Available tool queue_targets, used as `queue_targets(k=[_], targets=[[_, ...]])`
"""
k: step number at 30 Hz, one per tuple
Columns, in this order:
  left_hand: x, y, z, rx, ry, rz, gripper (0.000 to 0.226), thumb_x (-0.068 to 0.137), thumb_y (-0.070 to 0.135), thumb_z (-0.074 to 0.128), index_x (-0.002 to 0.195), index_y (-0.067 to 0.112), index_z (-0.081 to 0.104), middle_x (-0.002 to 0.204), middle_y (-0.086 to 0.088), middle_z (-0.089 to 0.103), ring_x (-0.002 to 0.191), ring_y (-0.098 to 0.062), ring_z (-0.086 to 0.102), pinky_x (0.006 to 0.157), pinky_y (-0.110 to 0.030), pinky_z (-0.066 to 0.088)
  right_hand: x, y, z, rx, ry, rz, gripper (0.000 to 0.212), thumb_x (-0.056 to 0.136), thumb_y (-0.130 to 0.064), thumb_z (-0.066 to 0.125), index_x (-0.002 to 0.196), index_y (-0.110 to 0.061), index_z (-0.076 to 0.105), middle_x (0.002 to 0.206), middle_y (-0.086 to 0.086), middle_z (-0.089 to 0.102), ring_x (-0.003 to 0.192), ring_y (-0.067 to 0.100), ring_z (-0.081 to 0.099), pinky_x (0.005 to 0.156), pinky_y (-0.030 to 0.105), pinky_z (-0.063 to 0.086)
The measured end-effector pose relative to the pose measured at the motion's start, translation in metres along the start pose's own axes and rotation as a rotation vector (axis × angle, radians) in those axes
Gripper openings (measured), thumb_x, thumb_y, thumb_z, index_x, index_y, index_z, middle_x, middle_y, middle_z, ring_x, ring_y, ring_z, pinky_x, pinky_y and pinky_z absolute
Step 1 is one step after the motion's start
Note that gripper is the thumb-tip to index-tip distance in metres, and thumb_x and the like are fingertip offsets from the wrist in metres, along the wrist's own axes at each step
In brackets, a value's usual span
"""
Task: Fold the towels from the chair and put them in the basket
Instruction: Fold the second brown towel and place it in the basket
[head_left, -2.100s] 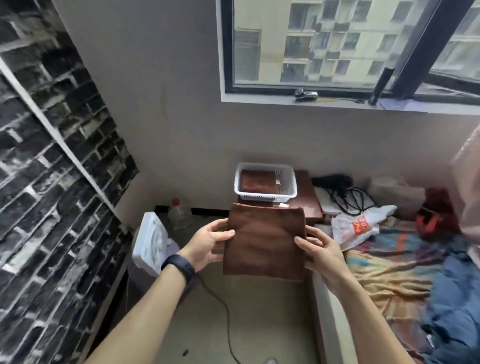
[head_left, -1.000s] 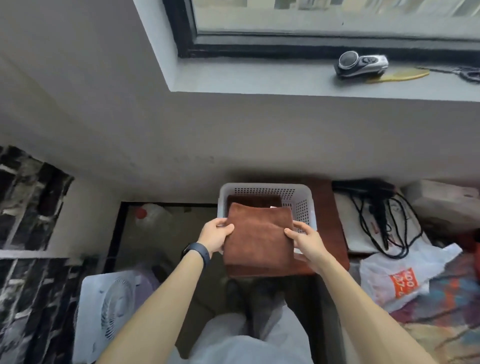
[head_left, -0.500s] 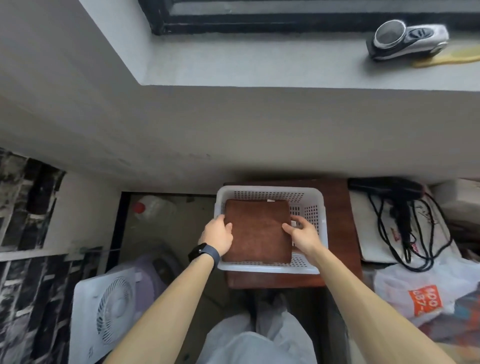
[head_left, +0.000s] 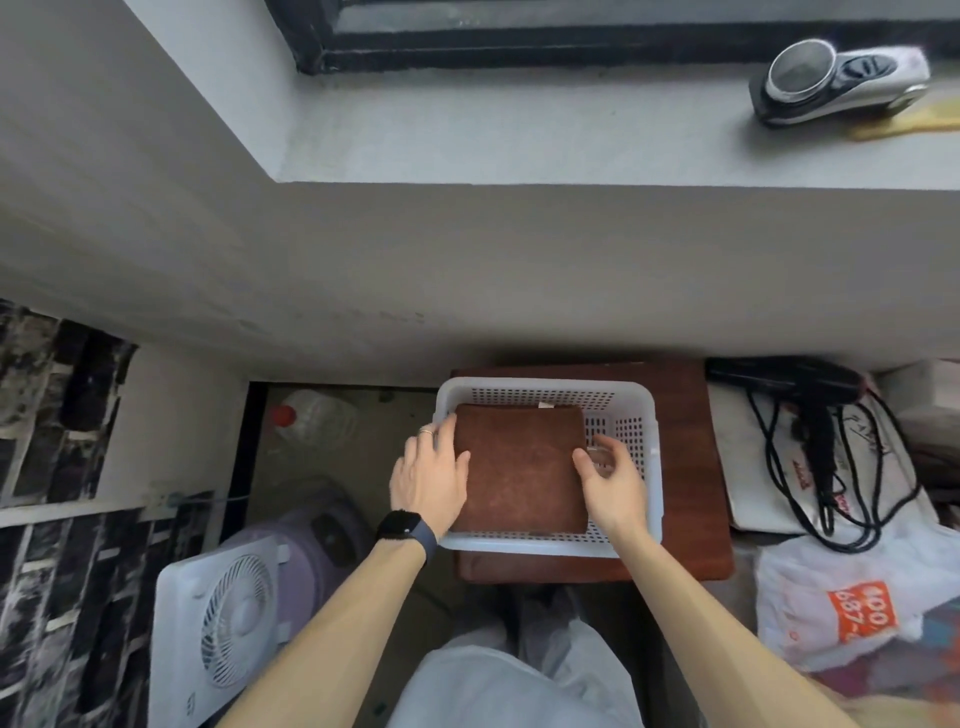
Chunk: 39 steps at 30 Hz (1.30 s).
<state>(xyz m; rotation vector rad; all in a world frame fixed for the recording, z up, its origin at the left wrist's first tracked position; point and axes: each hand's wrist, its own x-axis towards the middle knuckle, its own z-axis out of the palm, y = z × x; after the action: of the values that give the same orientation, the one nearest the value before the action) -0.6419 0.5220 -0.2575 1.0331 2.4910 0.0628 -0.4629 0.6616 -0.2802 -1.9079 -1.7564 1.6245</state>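
Frame centre, left to right: left hand (head_left: 430, 483) lies along the left edge of the towel (head_left: 519, 467), fingers straight and close together, thumb on the cloth; the towel, folded square, lies flat in the basket (head_left: 653, 467), toward its left side; right hand (head_left: 613, 486) is at the right edge, fingers loosely bent, tips blurred, nothing clearly pinched. Judgement: light, soft, floppy, not slippery; best held at opposite side edges, folds pinched together.

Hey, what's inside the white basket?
A folded brown towel lies flat in the white basket, toward its left side, with the left hand and right hand at its edges. Bare perforated floor shows on the right. Anything under the towel is covered.
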Motion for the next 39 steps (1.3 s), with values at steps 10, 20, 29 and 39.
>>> queue_targets(k=[10,20,29,39], targets=[[0.003,-0.003,0.017,0.326,-0.195,0.415,0.095,0.081,0.085,0.019,0.156,0.03,-0.003,0.163,-0.006,-0.013,0.15,-0.024,-0.015,0.119,-0.052,-0.012,-0.012,0.022,0.029,-0.863,-0.088,-0.576,0.064,0.099,-0.054,0.031,0.157,-0.028,0.021,0.167,-0.001,0.007,0.154,0.02,0.0,0.123,0.048,0.006],[0.02,-0.008,0.03,0.486,-0.278,0.429,0.098,0.076,0.089,0.002,0.151,0.031,-0.022,0.157,-0.013,-0.031,0.144,-0.032,-0.031,0.114,-0.06,-0.016,0.017,0.037,0.022,-1.018,-0.218,-0.535,0.072,0.094,-0.073,0.016,0.154,-0.044,-0.013,0.164,-0.006,-0.023,0.149,0.013,-0.027,0.121,0.058,-0.006],[0.032,-0.007,0.049,0.567,-0.261,0.395,0.099,0.075,0.089,-0.002,0.147,0.027,-0.03,0.154,-0.019,-0.036,0.14,-0.04,-0.036,0.111,-0.064,-0.015,0.029,0.034,0.033,-1.019,-0.258,-0.451,0.069,0.093,-0.073,0.011,0.148,-0.049,-0.024,0.161,-0.009,-0.03,0.146,0.011,-0.033,0.12,0.061,-0.004],[0.039,-0.004,0.066,0.636,-0.228,0.379,0.099,0.075,0.09,0.0,0.146,0.027,-0.031,0.154,-0.02,-0.035,0.142,-0.041,-0.031,0.108,-0.068,-0.017,0.043,0.053,0.048,-0.976,-0.187,-0.464,0.071,0.093,-0.073,0.014,0.152,-0.047,-0.015,0.161,-0.009,-0.029,0.147,0.012,-0.03,0.121,0.056,-0.002]])
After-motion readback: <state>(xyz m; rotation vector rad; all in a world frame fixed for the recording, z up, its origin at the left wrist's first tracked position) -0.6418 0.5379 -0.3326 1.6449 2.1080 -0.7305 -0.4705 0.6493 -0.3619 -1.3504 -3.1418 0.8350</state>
